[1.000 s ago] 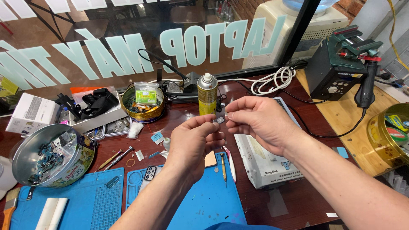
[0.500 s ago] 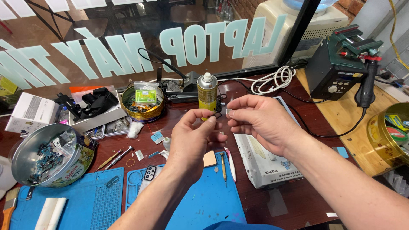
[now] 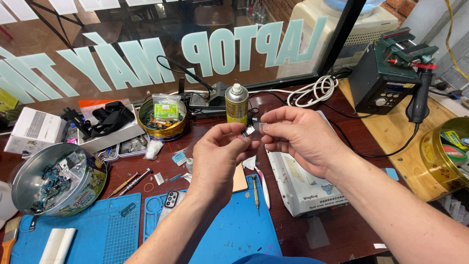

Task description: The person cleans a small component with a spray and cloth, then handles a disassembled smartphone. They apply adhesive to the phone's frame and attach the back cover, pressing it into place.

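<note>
1. Grip: the left hand (image 3: 217, 156) pinches a small dark component (image 3: 248, 131) between thumb and fingertips; the right hand (image 3: 298, 137) pinches a small clear piece (image 3: 263, 128) just beside it; the two hands meet above the middle of the table, in front of the spray can (image 3: 237, 103).
2. Far left: a white box (image 3: 34, 129); in front of it a round metal tin (image 3: 53, 178) filled with small blue and dark parts; a white block (image 3: 56, 244) lies on the blue work mat (image 3: 97, 230) at the lower edge.
3. Left of centre: a black strap-like item (image 3: 110, 116) rests on a grey tray (image 3: 105, 139); two small screwdrivers (image 3: 132, 182) lie on the dark table (image 3: 342, 230) just above the mat; a gold-coloured tin (image 3: 162, 120) holds a green packet (image 3: 166, 107).
4. Centre: beneath the hands, a screwdriver (image 3: 255, 191) lies on the mat; pink-tipped tweezers (image 3: 264, 182) lie just beside it.
5. Right of centre: a white flat device (image 3: 303, 188) lies under the right wrist; a coiled white cable (image 3: 312, 90) sits behind it.
6. Far right: a black station (image 3: 383, 83) with a handpiece (image 3: 419, 102) hanging at its side; a gold tin (image 3: 442, 156) on the wooden surface.
</note>
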